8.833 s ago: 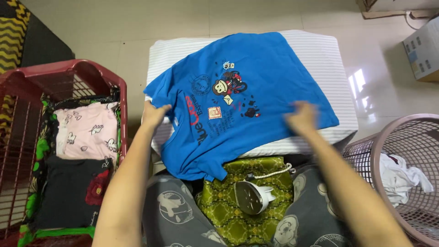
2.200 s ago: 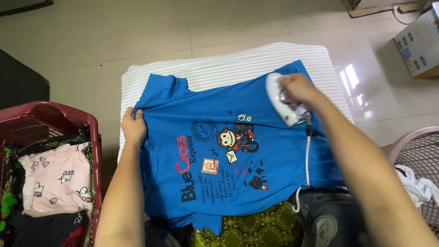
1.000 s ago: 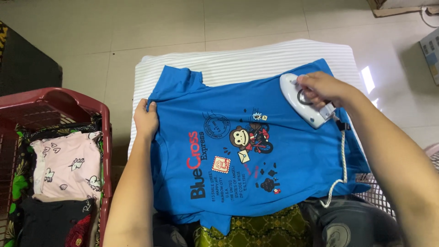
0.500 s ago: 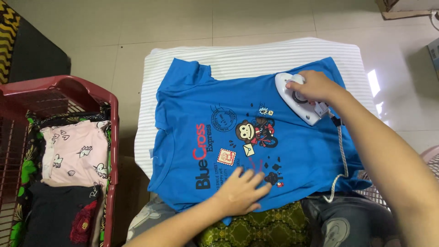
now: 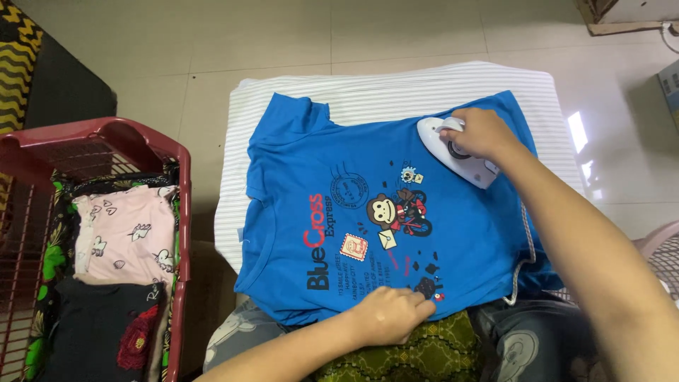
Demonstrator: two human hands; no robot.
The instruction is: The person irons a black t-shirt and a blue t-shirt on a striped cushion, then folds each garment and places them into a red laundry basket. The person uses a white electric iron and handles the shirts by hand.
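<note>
A blue T-shirt [image 5: 318, 163] with a cartoon monkey print lies spread flat on a white striped ironing pad [image 5: 368, 88]. My right hand [image 5: 477, 131] grips the handle of a white clothes iron [image 5: 453, 148] that rests on the shirt's upper right part. Its white cord [image 5: 525, 262] trails down the shirt's right side. My left hand [image 5: 389, 315] holds the shirt's near hem down, fingers curled on the cloth just below the print.
A dark red laundry basket [image 5: 134, 138] at the left holds folded clothes, a pink one [image 5: 131, 230] and a black one [image 5: 99, 329]. A green patterned cloth [image 5: 424, 354] lies by my knees. A pink basket's rim [image 5: 658, 244] shows at the right, on a tiled floor.
My left hand left the shirt's left sleeve edge and came down onto the near hem. The iron has slid slightly left across the upper right of the shirt.
</note>
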